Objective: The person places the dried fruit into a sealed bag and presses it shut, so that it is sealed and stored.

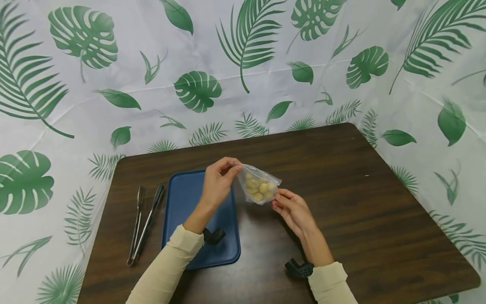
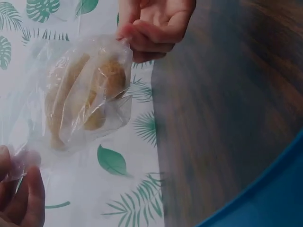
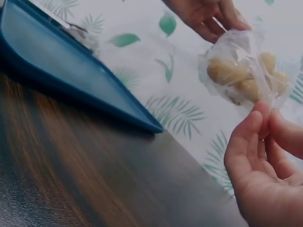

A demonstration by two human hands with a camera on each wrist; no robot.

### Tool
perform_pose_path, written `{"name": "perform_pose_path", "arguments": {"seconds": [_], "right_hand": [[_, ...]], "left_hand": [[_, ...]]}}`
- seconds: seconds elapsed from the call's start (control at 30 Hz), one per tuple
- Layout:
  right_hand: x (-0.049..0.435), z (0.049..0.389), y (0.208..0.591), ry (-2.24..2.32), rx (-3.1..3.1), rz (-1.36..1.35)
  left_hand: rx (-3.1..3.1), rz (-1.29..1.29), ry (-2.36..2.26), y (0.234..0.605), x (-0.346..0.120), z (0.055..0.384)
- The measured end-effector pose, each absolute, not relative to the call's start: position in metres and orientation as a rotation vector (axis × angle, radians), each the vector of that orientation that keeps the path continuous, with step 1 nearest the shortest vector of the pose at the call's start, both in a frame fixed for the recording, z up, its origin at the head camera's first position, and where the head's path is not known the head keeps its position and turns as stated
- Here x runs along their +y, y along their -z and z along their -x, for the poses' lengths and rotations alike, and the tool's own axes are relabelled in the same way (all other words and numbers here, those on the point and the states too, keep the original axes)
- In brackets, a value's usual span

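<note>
A clear plastic bag (image 1: 260, 184) with several round, yellowish pieces inside is held up between both hands, above the table. My left hand (image 1: 220, 179) pinches the bag's upper left corner between thumb and fingers. At the lower right corner, my right hand (image 1: 294, 211) pinches the plastic with its fingertips. In the left wrist view the bag (image 2: 90, 94) stretches between the two hands, its pieces pressed against the film. The right wrist view shows the bag (image 3: 248, 75) from below, its pieces bunched together. What exactly the pieces are I cannot tell.
A blue tray (image 1: 182, 211) lies on the dark wooden table (image 1: 341, 190), partly under the left forearm. Left of the tray lie metal tongs (image 1: 142, 236) with dark grips, spread apart. A white cloth with green leaf prints (image 1: 152, 63) hangs behind the table.
</note>
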State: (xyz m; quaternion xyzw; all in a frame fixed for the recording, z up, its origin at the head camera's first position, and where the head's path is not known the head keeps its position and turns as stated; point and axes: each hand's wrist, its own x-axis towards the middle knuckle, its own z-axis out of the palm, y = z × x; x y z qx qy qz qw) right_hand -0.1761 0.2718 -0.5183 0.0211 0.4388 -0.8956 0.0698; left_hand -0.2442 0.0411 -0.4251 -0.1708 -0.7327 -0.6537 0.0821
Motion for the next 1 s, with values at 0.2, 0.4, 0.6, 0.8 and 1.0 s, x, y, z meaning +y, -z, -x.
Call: {"name": "perform_pose_path", "arguments": {"seconds": [0.2,0.4,0.6,0.8,1.0], "right_hand": [[0.277,0.173,0.522,2.679,1.191,0.044],[0.28,0.173,0.523,2.59,1.173,0.117],[0.284,0.172,0.525,2.578,1.147,0.093],[0.282,0.173,0.524,2.553,1.327,-0.014],[0.278,0.17,0.527,2.406,1.625,-0.143]], "left_hand": [[-2.214,0.518,1.983,0.424,0.047,0.242],[-2.208,0.555,1.976,0.427,0.051,0.241],[-2.202,0.528,1.959,0.429,0.05,0.242],[-2.22,0.513,1.963,0.432,0.049,0.243],[-2.174,0.485,1.918,0.428,0.045,0.25]]}}
